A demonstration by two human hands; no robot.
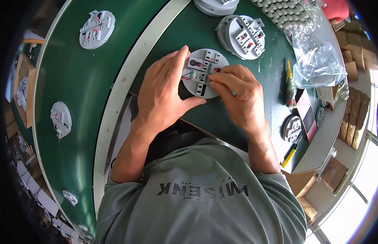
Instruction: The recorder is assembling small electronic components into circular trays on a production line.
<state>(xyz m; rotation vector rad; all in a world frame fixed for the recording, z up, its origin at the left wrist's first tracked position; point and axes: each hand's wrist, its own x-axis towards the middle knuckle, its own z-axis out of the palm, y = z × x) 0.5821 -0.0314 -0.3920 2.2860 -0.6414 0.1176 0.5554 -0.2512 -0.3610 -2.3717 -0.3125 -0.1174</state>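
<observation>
A round light-grey plastic housing point(206, 90) with raised compartments, a small black round part and thin wires lies in front of me on the green bench top. My left hand point(161, 87) grips its left side, fingers along the rim and thumb stretched out past the lower edge. The fingertips of my right hand point(240, 91) are pinched together at the right part of the housing. Whatever is between them is hidden. Just beyond my right hand stands a stack of similar grey housings point(244, 37), the top one showing red and black pieces.
Along the left runs a green conveyor belt point(81, 85) behind a pale rail, carrying several spaced housings point(61, 118). To the right lie a yellow-tipped tool point(289, 81), a yellow cutter knife point(290, 155), a dark round part point(292, 128) and clear plastic bags point(319, 65).
</observation>
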